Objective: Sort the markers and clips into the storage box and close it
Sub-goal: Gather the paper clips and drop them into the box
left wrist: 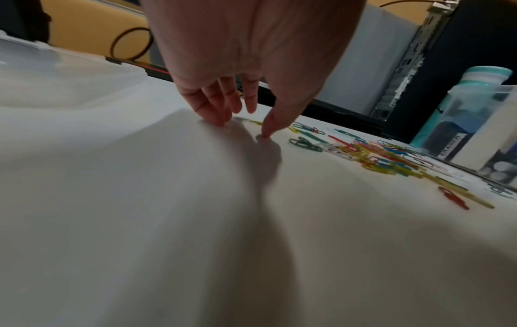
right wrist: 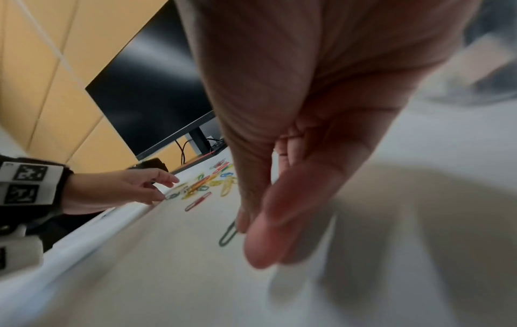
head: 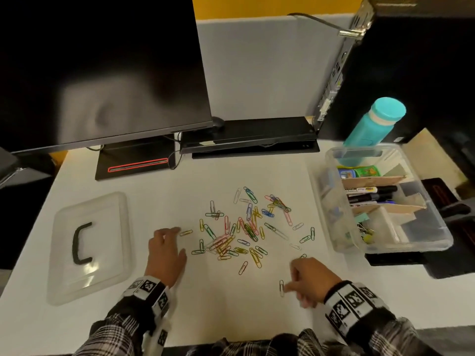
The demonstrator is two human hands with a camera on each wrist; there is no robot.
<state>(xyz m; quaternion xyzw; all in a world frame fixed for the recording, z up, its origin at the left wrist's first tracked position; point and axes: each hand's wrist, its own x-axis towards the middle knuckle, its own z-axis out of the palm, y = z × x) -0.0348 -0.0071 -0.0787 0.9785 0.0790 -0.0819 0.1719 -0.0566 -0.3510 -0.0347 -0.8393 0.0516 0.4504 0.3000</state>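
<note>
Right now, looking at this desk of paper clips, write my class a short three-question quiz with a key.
1. True or false: the lid is on the storage box.
2. Where are the markers? A) loose among the paper clips B) inside the box C) in the left hand
3. Fill in: the right hand touches a single ____ near the desk's front edge.

Key: 1 false, it lies on the desk to the left; 2 B; 3 paper clip.

A dark monitor [head: 102, 68] stands beyond the left hand; a teal bottle [head: 372, 124] rises far past the right.
</note>
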